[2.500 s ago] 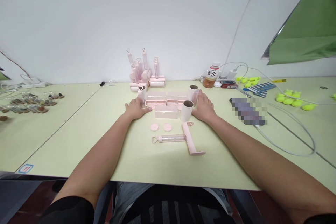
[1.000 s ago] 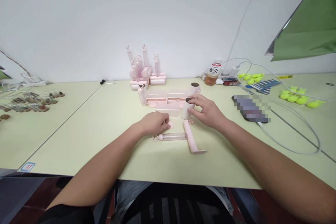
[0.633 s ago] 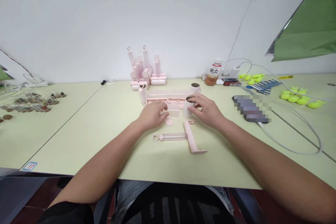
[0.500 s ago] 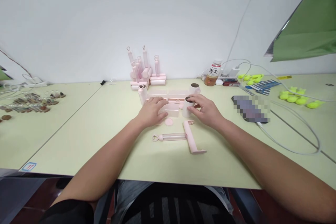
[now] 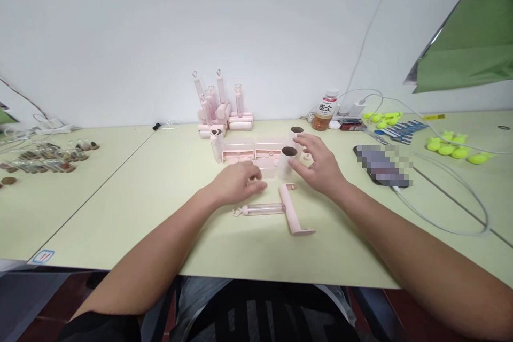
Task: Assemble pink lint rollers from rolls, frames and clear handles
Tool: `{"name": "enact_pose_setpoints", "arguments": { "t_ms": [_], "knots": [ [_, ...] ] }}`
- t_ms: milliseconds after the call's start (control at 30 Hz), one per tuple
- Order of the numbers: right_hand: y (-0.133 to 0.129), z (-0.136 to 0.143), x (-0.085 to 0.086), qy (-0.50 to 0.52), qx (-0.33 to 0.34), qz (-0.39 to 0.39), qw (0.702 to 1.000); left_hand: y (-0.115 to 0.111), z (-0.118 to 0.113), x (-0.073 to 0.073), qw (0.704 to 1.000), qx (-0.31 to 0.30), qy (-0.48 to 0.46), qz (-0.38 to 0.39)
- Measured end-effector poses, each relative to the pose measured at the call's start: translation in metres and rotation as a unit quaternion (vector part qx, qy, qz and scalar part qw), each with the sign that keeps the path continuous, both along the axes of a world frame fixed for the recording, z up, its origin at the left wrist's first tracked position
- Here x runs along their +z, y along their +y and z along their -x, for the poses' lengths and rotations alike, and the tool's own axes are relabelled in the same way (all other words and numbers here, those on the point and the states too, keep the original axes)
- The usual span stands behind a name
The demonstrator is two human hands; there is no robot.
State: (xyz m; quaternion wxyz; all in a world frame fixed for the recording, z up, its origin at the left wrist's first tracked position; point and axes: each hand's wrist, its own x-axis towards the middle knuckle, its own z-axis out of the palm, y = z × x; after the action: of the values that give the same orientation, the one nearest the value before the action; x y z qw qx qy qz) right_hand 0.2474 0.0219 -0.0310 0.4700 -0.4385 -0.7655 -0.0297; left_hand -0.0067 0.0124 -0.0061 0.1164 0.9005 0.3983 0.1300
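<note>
- Along the table's (image 5: 140, 187) back, I see pink rollers (image 5: 241, 123) and a bottle (image 5: 324, 112); a pink roller frame (image 5: 290, 212) lies nearer.
- Since half a second ago, the right hand (image 5: 318, 165) has left the front white roll's (image 5: 285, 165) rim; the left hand (image 5: 236, 183) now hides the pink discs.
- That roll stands just beside the right grip, thumb and fingers apart; I cannot tell whether the left holds anything.

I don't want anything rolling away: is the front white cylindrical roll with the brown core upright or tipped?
Upright. The front white cylindrical roll stands on the pale yellow-green table, its round brown opening facing up.
</note>
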Motion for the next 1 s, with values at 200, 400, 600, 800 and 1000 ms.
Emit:
{"name": "enact_pose_setpoints", "arguments": {
  "t_ms": [200,400,600,800,1000],
  "knots": [
    [-0.024,0.006,0.022,0.053,-0.017,0.037,0.998,-0.03,-0.022,-0.003,0.985,-0.123,0.111,0.04],
    [-0.027,0.005,0.03,0.193,-0.014,0.116,0.974,-0.024,-0.011,0.004,0.997,-0.059,-0.044,0.034],
    [-0.036,0.018,0.03,0.273,0.314,0.471,0.778,-0.014,-0.001,0.0,0.988,-0.035,-0.151,0.017],
    [-0.045,0.028,0.018,0.295,0.393,0.571,0.658,-0.01,-0.003,-0.005,0.986,-0.052,-0.156,0.031],
    [-0.042,0.031,0.012,0.29,0.422,0.552,0.658,-0.019,-0.002,0.005,0.986,-0.102,-0.124,0.037]
  ]
}}
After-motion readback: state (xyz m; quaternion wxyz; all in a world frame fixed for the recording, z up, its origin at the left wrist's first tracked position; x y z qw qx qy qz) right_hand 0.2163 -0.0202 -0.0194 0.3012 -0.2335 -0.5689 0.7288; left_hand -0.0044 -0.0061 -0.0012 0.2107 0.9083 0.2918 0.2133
